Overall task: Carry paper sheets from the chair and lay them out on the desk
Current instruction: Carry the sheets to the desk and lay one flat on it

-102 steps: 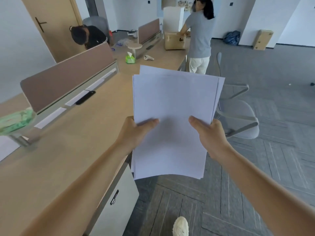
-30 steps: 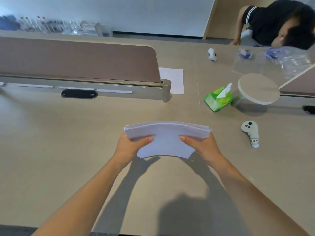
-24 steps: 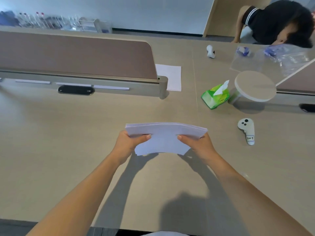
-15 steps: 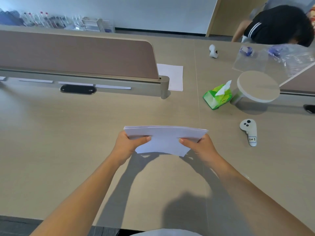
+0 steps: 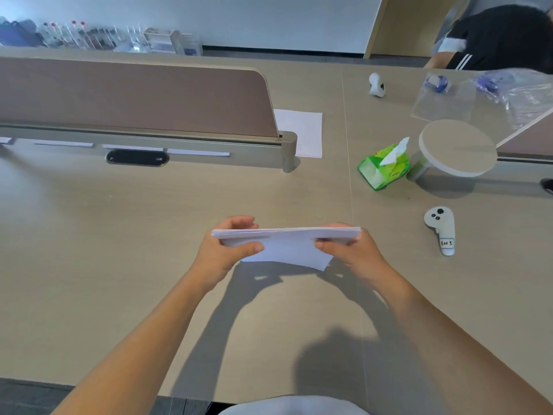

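Note:
A stack of white paper sheets hangs above the middle of the light wooden desk, nearly level, with its far edge toward me in sight. My left hand grips its left end, thumb underneath toward me and fingers over the far side. My right hand grips the right end the same way. The stack casts a shadow on the desk just below. The chair is out of view.
A brown divider panel crosses the desk at the back left, one white sheet beside its end. A green tissue pack, a round stand and a white controller lie to the right. A person bends at the far right.
I have turned from the aisle to face the desk. In the last second the stack has flattened out and dropped a little lower over the desk, both hands still holding it.

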Motion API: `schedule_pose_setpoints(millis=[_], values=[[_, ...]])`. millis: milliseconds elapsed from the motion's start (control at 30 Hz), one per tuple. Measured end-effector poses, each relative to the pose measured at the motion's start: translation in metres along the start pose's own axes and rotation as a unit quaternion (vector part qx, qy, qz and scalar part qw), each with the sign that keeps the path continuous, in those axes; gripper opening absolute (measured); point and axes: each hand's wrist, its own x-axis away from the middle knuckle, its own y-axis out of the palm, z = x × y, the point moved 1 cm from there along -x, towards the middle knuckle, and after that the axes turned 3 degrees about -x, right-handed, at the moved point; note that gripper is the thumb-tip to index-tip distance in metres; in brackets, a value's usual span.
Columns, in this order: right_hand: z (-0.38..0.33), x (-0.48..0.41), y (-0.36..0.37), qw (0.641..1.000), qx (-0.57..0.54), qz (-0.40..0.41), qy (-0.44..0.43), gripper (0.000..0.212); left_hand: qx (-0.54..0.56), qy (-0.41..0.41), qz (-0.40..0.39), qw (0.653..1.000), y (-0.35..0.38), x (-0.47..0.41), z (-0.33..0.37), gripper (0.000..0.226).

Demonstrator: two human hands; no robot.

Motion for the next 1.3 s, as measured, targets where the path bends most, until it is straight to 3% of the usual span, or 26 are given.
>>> schedule_pose_setpoints(millis=[67,233,400,667,800,967,1133,1300], values=[[0.005,0.003,-0.002,1.000,0.010,0.001,0.007,0.019,0.022,0.028,0.012,0.999,0.000,0.004,-0.003,0.064],[0.006,0.006,0.000,1.000,-0.009,0.016,-0.010,0.021,0.055,0.105,0.065,0.991,0.016,0.011,0.005,0.055],[0.001,0.005,0.002,1.000,-0.017,0.013,-0.011,0.017,0.087,0.060,0.119,0.987,0.023,0.012,0.009,0.046],[0.000,0.003,0.008,1.000,-0.023,0.011,-0.004,0.001,0.060,0.044,0.102,0.992,0.022,0.013,0.017,0.050],[-0.005,0.003,0.012,0.998,-0.053,0.016,0.016,0.002,0.021,0.044,0.060,0.997,0.018,0.015,0.017,0.045],[-0.005,0.006,0.013,0.997,-0.073,0.027,0.029,0.014,-0.015,0.044,0.051,0.998,0.015,0.013,0.022,0.010],[0.003,0.011,0.012,0.995,-0.083,0.043,0.032,0.019,-0.112,0.076,0.081,0.987,0.017,0.010,0.021,0.028],[0.000,0.003,0.002,0.994,-0.044,0.096,0.000,0.014,-0.078,0.026,0.122,0.989,0.020,-0.021,0.050,0.014]])
